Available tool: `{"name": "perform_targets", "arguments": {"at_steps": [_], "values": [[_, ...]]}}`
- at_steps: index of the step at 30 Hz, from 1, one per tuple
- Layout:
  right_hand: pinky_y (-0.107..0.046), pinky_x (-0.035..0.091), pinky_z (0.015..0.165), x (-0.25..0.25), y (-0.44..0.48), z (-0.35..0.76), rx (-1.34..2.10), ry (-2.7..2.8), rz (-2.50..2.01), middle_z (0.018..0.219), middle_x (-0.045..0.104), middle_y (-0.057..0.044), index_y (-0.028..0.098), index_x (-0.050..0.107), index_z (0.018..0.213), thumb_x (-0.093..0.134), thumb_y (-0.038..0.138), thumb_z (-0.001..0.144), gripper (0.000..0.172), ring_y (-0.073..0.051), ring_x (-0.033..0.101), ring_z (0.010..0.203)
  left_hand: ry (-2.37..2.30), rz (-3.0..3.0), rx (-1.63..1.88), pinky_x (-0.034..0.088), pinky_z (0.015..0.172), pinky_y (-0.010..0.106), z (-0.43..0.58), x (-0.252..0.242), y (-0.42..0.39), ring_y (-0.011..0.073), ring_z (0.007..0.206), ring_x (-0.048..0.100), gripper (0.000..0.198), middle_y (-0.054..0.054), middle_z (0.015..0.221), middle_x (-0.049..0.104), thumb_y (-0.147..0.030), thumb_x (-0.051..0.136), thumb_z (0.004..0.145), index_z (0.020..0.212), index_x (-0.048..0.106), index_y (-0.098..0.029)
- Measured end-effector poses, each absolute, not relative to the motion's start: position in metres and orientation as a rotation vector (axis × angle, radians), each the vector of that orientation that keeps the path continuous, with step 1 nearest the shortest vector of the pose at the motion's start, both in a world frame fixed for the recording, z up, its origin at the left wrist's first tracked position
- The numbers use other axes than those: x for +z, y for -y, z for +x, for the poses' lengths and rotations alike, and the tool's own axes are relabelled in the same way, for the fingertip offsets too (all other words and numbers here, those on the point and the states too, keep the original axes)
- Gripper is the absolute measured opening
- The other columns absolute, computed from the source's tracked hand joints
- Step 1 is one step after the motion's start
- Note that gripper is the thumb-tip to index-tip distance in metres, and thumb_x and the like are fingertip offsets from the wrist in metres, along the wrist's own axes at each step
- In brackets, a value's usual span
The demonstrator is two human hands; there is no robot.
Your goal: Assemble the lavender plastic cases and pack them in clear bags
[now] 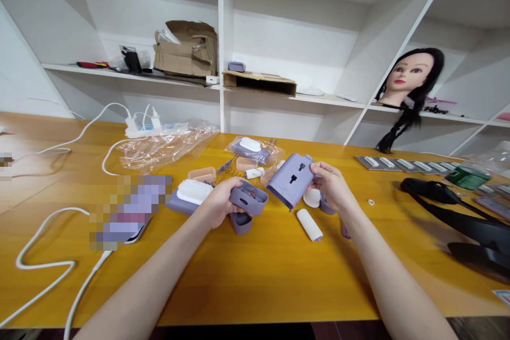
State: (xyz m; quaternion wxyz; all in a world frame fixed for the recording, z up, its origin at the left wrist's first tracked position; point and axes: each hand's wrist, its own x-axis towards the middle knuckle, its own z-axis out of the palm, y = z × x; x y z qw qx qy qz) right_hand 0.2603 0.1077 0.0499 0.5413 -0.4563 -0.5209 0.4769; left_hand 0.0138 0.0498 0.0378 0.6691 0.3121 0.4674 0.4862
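My left hand (223, 203) is closed on a shallow purple plastic cap (250, 197) with a small slot in its side. Opposite it, my right hand (329, 183) grips the edge of a purple plastic housing (292, 178) with two dark keyhole-shaped cutouts; the housing is tilted and apart from the cap. Below the left hand lies another purple cup-shaped part (241, 224). A white cylindrical piece (309, 224) rests under the right hand. Left of the left hand is a purple brush head with white bristles (194, 191). Small peach-coloured trays (202, 173) lie behind.
A blurred-out phone (131, 212) with a white cable is at left. Plastic bags (169, 143) and a power strip (145, 130) sit at the back. A black headset (458, 212) and metal strips (402, 164) lie right. Shelves behind hold cardboard boxes (185, 50) and a mannequin head (410, 74).
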Motion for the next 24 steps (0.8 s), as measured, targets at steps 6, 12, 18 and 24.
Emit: {"name": "perform_targets", "arguments": {"at_steps": [6, 12, 18, 24], "values": [[-0.022, 0.038, 0.050, 0.048, -0.108, 0.260, 1.027, 1.297, -1.027, 0.062, 0.052, 0.005, 0.021, 0.052, 0.070, 0.067, 0.033, 0.067, 0.019, -0.009, 0.047, 0.051, -1.079, 0.720, 1.076, 0.046, 0.041, 0.023, 0.015, 0.037, -0.048, 0.0143, 0.044, 0.058, 0.014, 0.004, 0.057, 0.063, -0.019, 0.040, 0.082, 0.079, 0.053, -0.015], [-0.025, 0.040, 0.063, 0.039, -0.106, 0.253, 0.993, 1.483, -0.945, 0.077, 0.056, 0.003, 0.024, 0.057, 0.085, 0.067, 0.036, 0.072, 0.021, -0.013, 0.051, 0.068, -1.085, 0.707, 1.115, 0.042, 0.038, 0.021, 0.013, 0.039, -0.049, 0.0143, 0.041, 0.057, 0.016, 0.002, 0.054, 0.061, -0.019, 0.039, 0.082, 0.078, 0.054, -0.015], [-0.032, 0.041, 0.079, 0.034, -0.103, 0.248, 0.959, 1.674, -0.869, 0.093, 0.058, 0.000, 0.026, 0.057, 0.097, 0.065, 0.036, 0.075, 0.026, -0.017, 0.052, 0.084, -1.098, 0.721, 1.167, 0.039, 0.038, 0.018, 0.013, 0.038, -0.050, 0.0107, 0.041, 0.053, 0.017, 0.002, 0.056, 0.060, -0.014, 0.038, 0.077, 0.073, 0.055, -0.015], [-0.034, 0.042, 0.083, 0.032, -0.098, 0.243, 0.937, 1.738, -0.836, 0.102, 0.058, -0.002, 0.027, 0.055, 0.103, 0.062, 0.033, 0.078, 0.027, -0.019, 0.053, 0.092, -1.104, 0.757, 1.185, 0.035, 0.036, 0.017, 0.013, 0.034, -0.052, 0.0087, 0.037, 0.046, 0.010, -0.002, 0.048, 0.053, -0.011, 0.043, 0.065, 0.064, 0.052, -0.016]]}}
